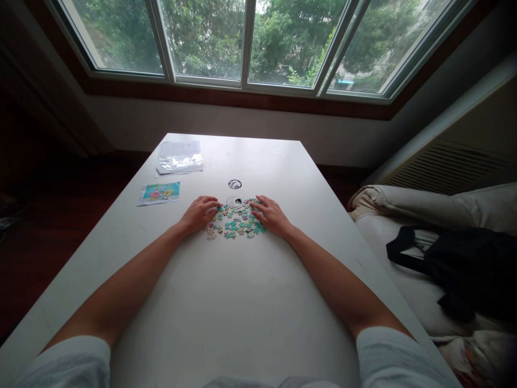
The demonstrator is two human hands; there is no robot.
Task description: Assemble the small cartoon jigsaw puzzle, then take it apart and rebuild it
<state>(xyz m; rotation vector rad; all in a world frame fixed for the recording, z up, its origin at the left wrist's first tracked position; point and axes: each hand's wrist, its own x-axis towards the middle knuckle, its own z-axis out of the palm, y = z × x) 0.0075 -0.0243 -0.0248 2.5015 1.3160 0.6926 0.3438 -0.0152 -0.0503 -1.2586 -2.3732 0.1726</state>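
Teal puzzle pieces (233, 225) between left hand (200, 212) and right hand (271, 214)

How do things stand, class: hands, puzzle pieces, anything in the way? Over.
Left hand at left edge of the puzzle pieces; right hand at right edge. Pieces loose on white table. Round item at their far edge, too small to identify.

Daylight comes through the window (205, 43) beyond the table (234, 302), paling its far end; its near end is greyer. Left of the table, the floor (52, 231) is dark. On it, plastic (181, 163) glares and pieces (232, 226) look soft. Wide-angle distortion stretches the picture's edges.
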